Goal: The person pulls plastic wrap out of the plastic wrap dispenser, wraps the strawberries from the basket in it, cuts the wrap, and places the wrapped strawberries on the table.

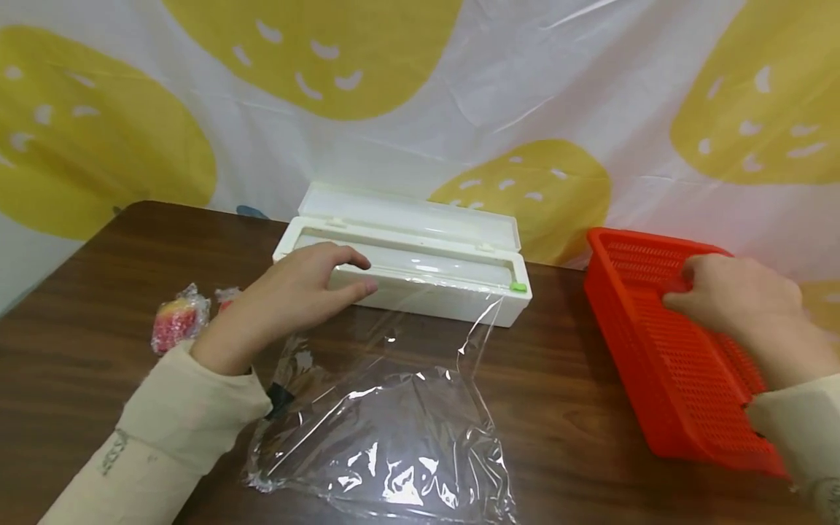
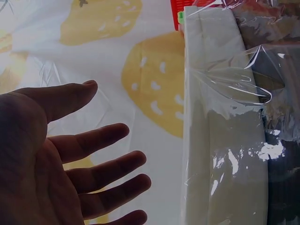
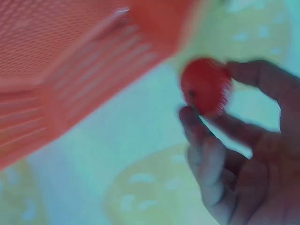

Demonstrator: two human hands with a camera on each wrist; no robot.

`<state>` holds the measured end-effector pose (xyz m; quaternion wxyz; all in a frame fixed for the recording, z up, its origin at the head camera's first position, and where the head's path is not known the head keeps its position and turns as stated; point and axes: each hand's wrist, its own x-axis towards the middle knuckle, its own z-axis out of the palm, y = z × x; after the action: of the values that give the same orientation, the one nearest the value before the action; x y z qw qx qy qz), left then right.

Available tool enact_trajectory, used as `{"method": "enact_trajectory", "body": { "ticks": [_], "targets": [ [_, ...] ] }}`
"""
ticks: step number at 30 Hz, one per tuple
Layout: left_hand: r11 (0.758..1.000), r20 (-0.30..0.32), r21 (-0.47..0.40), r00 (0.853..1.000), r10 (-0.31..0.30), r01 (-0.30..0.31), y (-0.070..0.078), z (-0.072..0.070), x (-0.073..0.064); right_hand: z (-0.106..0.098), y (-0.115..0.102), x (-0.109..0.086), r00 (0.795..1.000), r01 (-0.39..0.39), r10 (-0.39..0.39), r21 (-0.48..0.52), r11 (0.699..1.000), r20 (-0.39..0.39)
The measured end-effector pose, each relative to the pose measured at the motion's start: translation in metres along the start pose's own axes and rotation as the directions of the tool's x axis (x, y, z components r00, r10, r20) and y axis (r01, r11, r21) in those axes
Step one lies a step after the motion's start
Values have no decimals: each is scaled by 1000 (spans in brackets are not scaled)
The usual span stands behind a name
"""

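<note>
My right hand (image 1: 741, 295) is over the far part of the red plastic basket (image 1: 610, 321). Its thumb and fingers pinch a small round red fruit (image 3: 206, 86) with a dark stem spot, mostly hidden by the hand in the head view. My left hand (image 1: 305, 288) hovers at the front left of a white cling film dispenser (image 1: 446, 302), fingers spread and nothing held, as the left wrist view shows. From the dispenser a sheet of clear film (image 1: 394, 437) runs forward over the table, wrinkled and shiny at its near end.
The dispenser's lid (image 1: 407, 215) stands raised at the back, and a green slider (image 1: 518, 287) sits at its right end. Left of my left forearm lies a film-wrapped red-yellow fruit (image 1: 176, 321), with another wrapped red piece (image 1: 226, 297) partly behind the arm. A patterned curtain (image 1: 262, 146) hangs behind.
</note>
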<state>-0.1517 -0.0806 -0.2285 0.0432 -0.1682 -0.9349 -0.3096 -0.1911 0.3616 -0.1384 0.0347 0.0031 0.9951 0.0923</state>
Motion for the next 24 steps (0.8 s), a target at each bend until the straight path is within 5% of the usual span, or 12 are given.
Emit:
{"method": "enact_trajectory", "body": {
  "ticks": [2,5,10,14,16,18,20,24],
  "targets": [
    [1000,8,5,1000,4,-4,0,2,-1,-9,-18,-7,992,-11,19,62,998,-122],
    [999,18,8,999,43,-43,1,5,-1,-20,-56,-26,955,56,-12,140,989,-298],
    [982,105,-58,977,185,-180,14,13,-5,-7,-139,-79,843,323,-208,158,933,-497],
    [938,279,-220,905,322,-266,30,23,-10,30,-191,-113,736,531,-416,74,844,-534],
    [926,359,-271,865,349,-261,36,28,-11,49,-207,-120,687,583,-477,24,812,-549],
    [930,409,-272,845,345,-248,38,33,-12,64,-218,-122,659,604,-501,-3,797,-560],
    [947,443,-222,841,312,-234,38,38,-12,77,-226,-120,641,611,-514,-26,792,-570],
    [975,509,-110,831,224,-195,35,47,-12,96,-236,-115,641,621,-536,-40,783,-550]
  ]
}}
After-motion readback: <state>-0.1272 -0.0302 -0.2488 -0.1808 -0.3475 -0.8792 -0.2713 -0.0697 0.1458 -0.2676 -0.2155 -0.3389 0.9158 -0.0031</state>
